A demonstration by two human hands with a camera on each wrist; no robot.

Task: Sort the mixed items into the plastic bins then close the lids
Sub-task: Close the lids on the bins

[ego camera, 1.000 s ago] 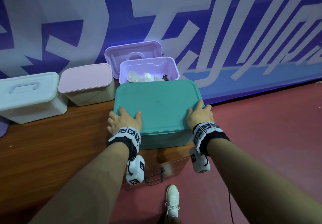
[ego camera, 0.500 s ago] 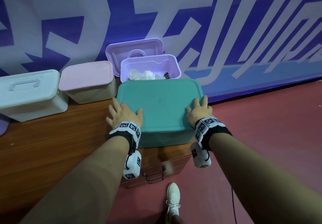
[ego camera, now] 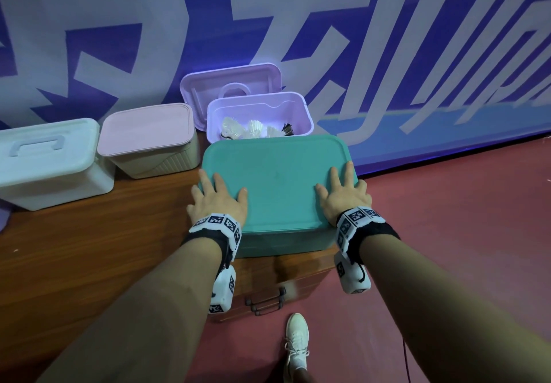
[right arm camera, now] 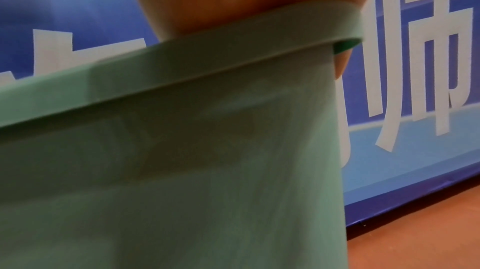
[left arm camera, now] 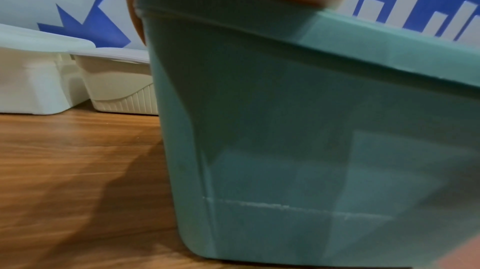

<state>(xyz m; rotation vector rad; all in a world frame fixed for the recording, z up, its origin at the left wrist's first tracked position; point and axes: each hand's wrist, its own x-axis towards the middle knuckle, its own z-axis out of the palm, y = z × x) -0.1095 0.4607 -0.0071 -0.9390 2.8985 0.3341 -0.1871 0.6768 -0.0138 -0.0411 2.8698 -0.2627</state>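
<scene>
The green lid [ego camera: 277,180] is pressed down by the flat, open left hand [ego camera: 219,199] and right hand [ego camera: 343,197], while the purple bin [ego camera: 259,117] is left uncovered.

The teal bin [ego camera: 277,186] stood at the desk's [ego camera: 89,251] right front corner, its lid down, with the left hand [ego camera: 219,200] and right hand [ego camera: 343,197] flat on its near corners; directly behind it, touching or nearly so, the open lilac bin [ego camera: 259,114] blocked any reach past, its lid [ego camera: 229,84] propped against the banner [ego camera: 387,39]; to the left the pink-lidded bin [ego camera: 149,141] and white bin [ego camera: 50,162] lined the back edge close together; bare wood lay open in front of those two and left of the teal bin; right of it the desk ended and only floor [ego camera: 447,218] remained.
</scene>
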